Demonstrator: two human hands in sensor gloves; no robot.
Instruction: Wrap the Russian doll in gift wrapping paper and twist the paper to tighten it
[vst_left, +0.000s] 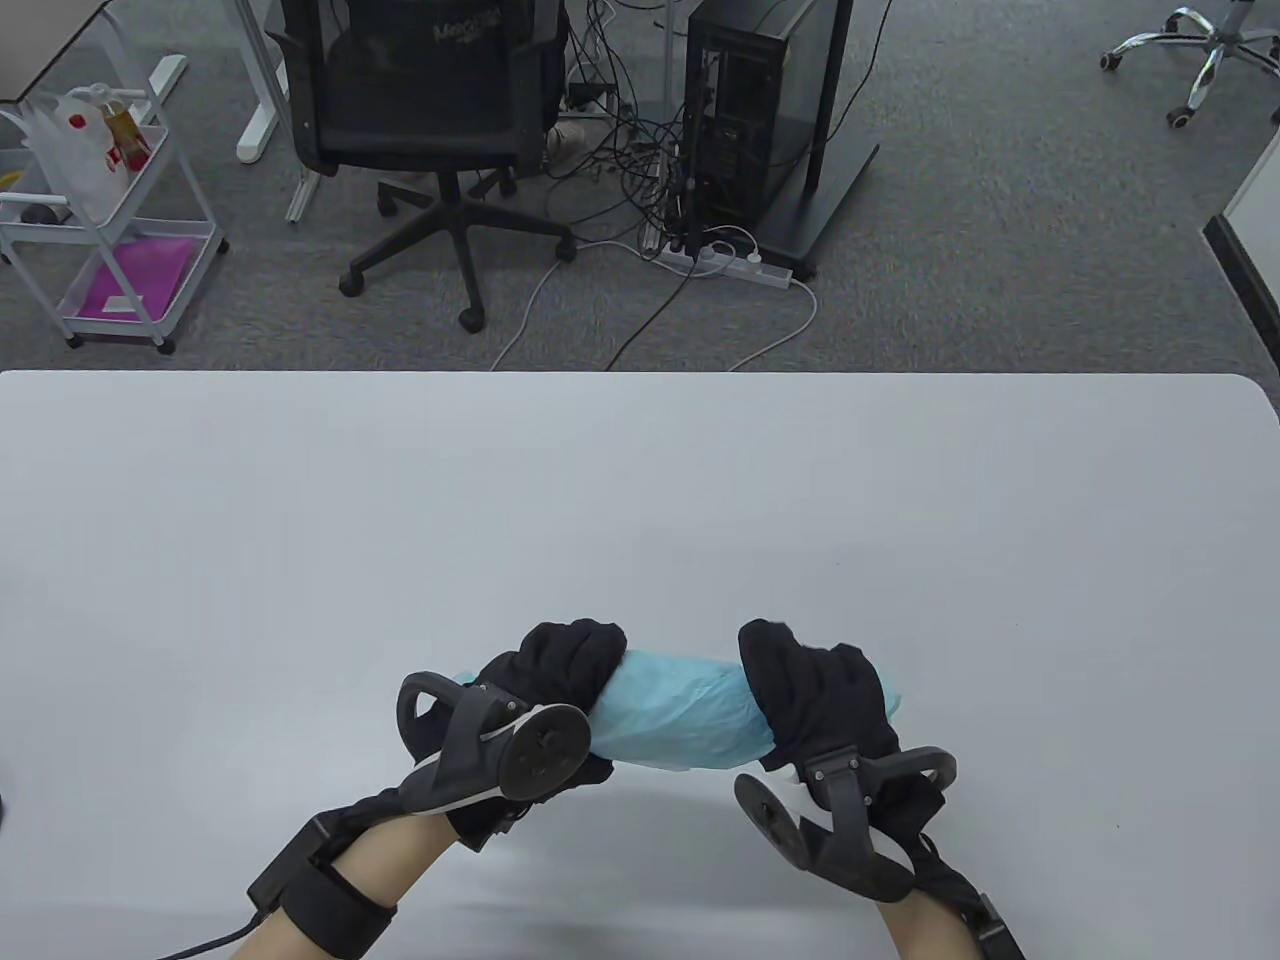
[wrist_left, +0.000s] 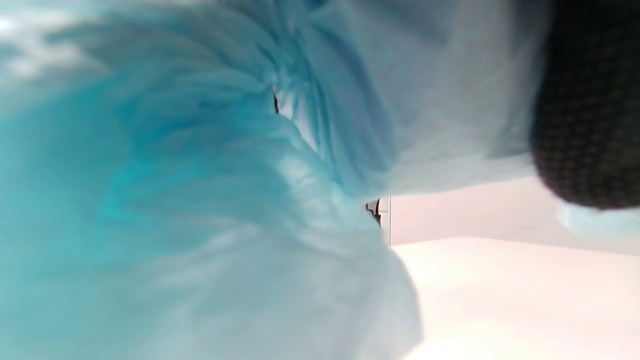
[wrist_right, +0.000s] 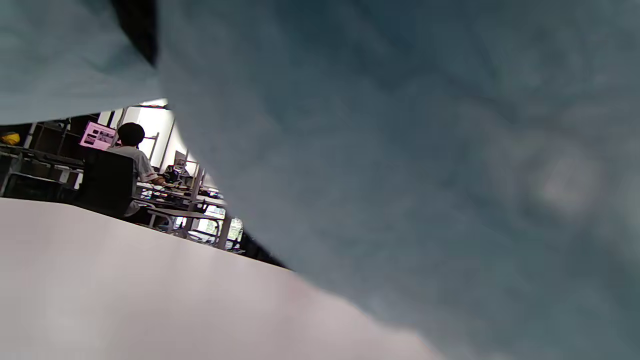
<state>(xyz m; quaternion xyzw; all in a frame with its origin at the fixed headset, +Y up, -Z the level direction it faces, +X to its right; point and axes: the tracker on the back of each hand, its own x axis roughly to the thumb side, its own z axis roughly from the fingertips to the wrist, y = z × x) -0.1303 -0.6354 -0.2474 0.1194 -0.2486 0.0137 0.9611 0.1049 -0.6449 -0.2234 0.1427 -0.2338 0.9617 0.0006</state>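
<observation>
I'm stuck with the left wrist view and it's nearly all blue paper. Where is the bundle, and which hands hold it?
Observer: The blue paper bundle lies crosswise near the table's front edge, left hand gripping one end.
Operator: And the right hand?
Observer: The right hand grips the other end.
Operator: Is the doll showing?
Observer: No, only paper shows between the hands.

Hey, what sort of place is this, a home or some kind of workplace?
Most likely an office or lab. Beyond the white table stand a black office chair on grey carpet and a computer tower with tangled cables, and the right wrist view shows a person seated among rows of desks.
</observation>
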